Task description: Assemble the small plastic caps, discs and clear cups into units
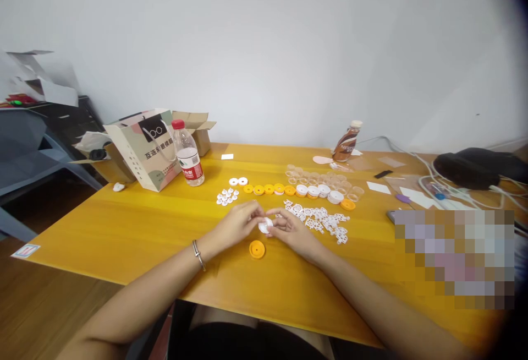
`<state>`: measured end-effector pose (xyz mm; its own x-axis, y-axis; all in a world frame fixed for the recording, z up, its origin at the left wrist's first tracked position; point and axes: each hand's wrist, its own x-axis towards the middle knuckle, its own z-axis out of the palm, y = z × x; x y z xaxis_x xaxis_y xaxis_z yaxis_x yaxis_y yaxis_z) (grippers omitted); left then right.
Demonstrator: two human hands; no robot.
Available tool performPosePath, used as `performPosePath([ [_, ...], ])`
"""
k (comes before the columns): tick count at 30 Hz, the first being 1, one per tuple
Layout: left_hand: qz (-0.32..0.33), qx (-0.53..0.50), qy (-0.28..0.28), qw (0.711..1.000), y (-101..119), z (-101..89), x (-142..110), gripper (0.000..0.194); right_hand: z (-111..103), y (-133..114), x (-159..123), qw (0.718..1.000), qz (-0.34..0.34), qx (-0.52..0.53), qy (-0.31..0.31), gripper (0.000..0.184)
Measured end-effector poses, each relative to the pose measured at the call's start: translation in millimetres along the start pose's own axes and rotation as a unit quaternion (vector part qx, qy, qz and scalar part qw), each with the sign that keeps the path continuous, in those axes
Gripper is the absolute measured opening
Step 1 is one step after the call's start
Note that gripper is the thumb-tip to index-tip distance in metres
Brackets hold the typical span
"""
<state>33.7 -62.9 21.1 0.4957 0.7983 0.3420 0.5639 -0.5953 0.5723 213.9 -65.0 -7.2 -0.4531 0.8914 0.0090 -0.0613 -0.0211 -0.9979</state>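
Note:
Between my two hands, just above the table, is a small white round plastic piece [265,226]. The fingers of my left hand [246,218] pinch its left side. On its right side, the thumb and fingers of my right hand [289,229] close on it. Just below my hands an orange round plastic disc [257,249] lies flat, with a small hole at its middle. White openwork plastic pieces [322,218] are spread beyond my right hand. Small white knobbed pieces [226,197] sit in a cluster beyond my left hand.
Orange discs [269,189] and white discs [313,191] form a row, with clear plastic cups [317,177] behind. A water bottle [188,156] and a paper bag [146,153] stand at left, a brown drink bottle [347,142] at the back. Cables [429,178] and a blurred patch occupy the right.

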Motion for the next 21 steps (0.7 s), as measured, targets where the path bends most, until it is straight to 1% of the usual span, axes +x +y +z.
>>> performPosePath([
  [2,-0.009,0.009,0.009,1.0,3.7,-6.0,-1.2,0.017,-3.1,-2.0,1.3,0.999,-0.003,0.016,0.028,0.032],
  [3,-0.008,0.02,-0.008,1.0,5.8,-9.4,-2.9,0.021,-4.7,-2.6,1.9,0.999,-0.003,0.02,0.043,0.033],
  [5,0.016,0.053,-0.073,0.996,9.6,-14.9,-7.9,0.027,-7.7,-2.9,3.1,0.997,0.001,0.022,0.071,0.032],
  [8,0.068,0.099,-0.165,0.979,11.5,-17.7,-14.9,0.044,-11.0,-1.0,5.3,0.995,0.007,0.025,0.095,0.037],
  [9,0.078,0.1,-0.186,0.974,10.9,-17.7,-15.9,0.044,-11.8,0.1,6.1,0.995,0.006,0.026,0.099,0.038],
  [11,0.083,0.073,-0.21,0.971,8.1,-18.1,-15.1,0.033,-13.0,2.2,7.6,0.994,-0.002,0.024,0.105,0.041],
  [12,0.075,0.047,-0.21,0.974,5.9,-18.8,-13.5,0.028,-13.4,3.1,8.2,0.994,-0.007,0.023,0.106,0.041],
  [13,0.059,0.011,-0.196,0.979,3.4,-19.8,-11.4,0.025,-13.6,3.5,8.5,0.994,-0.013,0.021,0.109,0.041],
  [15,0.01,-0.088,-0.14,0.986,-2.6,-21.7,-6.2,0.027,-12.8,3.2,8.4,0.993,-0.021,0.009,0.12,0.041],
  [16,-0.017,-0.149,-0.111,0.982,-5.9,-22.3,-3.7,0.029,-11.8,2.3,7.9,0.992,-0.023,0.001,0.126,0.04],
  [17,-0.039,-0.21,-0.09,0.973,-9.1,-22.2,-1.5,0.031,-10.4,1.2,7.2,0.991,-0.025,-0.008,0.13,0.04],
  [19,-0.065,-0.307,-0.071,0.947,-15.0,-20.0,1.9,0.034,-7.0,-1.4,5.4,0.99,-0.027,-0.02,0.134,0.04],
  [21,-0.072,-0.354,-0.07,0.93,-19.0,-15.5,3.5,0.035,-3.7,-3.3,3.8,0.991,-0.031,-0.021,0.128,0.039],
])
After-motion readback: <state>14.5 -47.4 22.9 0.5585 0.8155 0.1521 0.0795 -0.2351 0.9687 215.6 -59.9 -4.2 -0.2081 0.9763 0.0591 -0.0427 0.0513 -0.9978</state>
